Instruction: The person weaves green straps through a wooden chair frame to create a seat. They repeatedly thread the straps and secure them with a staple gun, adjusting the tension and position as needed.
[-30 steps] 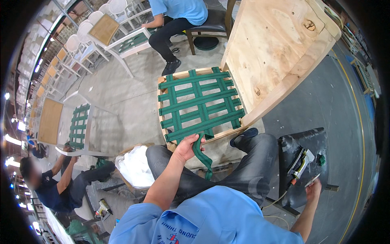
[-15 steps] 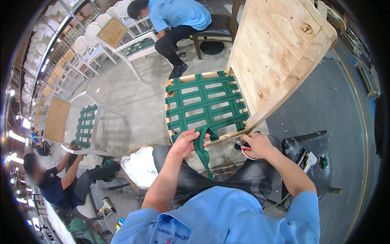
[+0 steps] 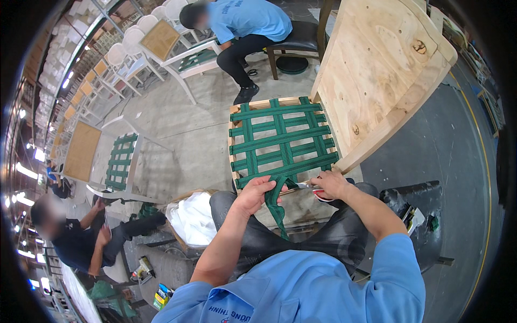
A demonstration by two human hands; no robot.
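Note:
In front of me stands a bare wooden chair (image 3: 381,75) with a plywood back and dark green webbing (image 3: 286,138) woven across its seat frame. A loose webbing strap (image 3: 274,207) hangs in front of the near seat rail, its tail reaching down between my knees. My left hand (image 3: 254,196) pinches this strap between thumb and fingers. Scissors (image 3: 322,195) with red and white handles are in my right hand (image 3: 330,185); their blades point left, at the strap close to the rail. Whether the blades touch the strap, I cannot tell.
A white cloth bundle (image 3: 191,218) lies left of my knees. A co-worker (image 3: 250,24) sits beyond the chair; another (image 3: 81,242) sits at left by a white chair (image 3: 125,161). A dark bench (image 3: 414,215) with tools stands at right; a nail gun (image 3: 143,269) lies lower left.
My right hand has brought the scissors left, up to the strap near the rail. My left hand keeps its pinch on the strap. The whole view has shifted slightly.

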